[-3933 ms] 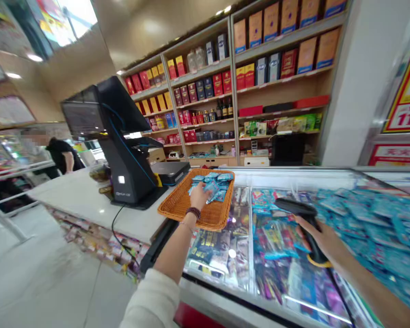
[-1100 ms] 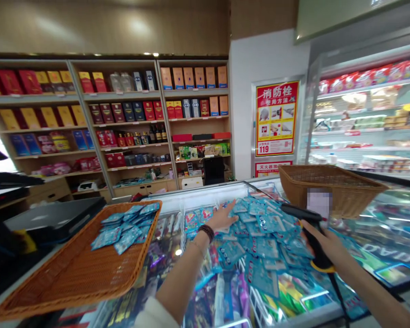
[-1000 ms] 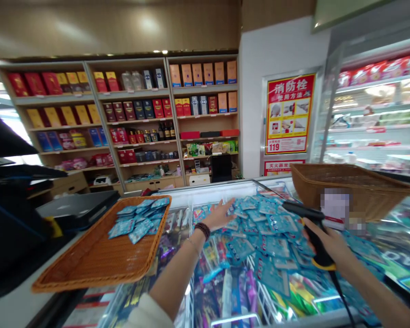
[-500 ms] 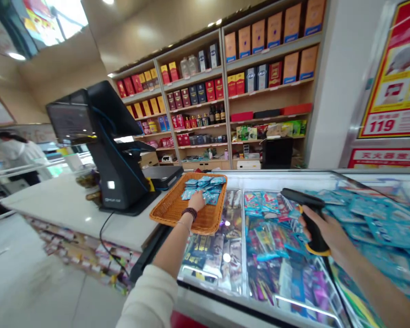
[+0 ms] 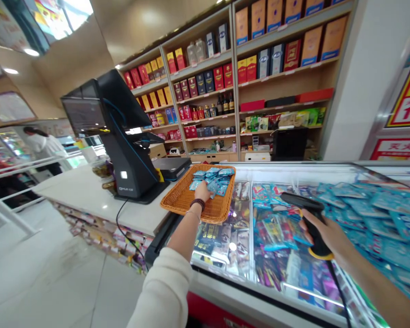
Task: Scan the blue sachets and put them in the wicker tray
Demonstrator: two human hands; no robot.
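At a shop checkout, the person's left hand [image 5: 203, 195] reaches into a wicker tray [image 5: 187, 202], its fingers down among the small blue packets [image 5: 212, 178] gathered at the tray's far end; whether that grip is closed on a packet or merely resting on the heap cannot be told, since the hand covers its own fingertips. The right hand [image 5: 328, 234] is wrapped firmly around the handle of a black barcode scanner [image 5: 304, 214], held above the glass lid of the chest freezer [image 5: 246, 237]. By the look of it the work is partly done: a modest cluster sits in the tray, while a far larger spread of loose blue packets [image 5: 372, 214] lies on the freezer glass to the right. That spread runs out of frame, so its full extent is unknown. The till screen [image 5: 84, 116] on the white desk [image 5: 82, 196] is unreadable, and a distant person in white [image 5: 43, 146] is blurred.
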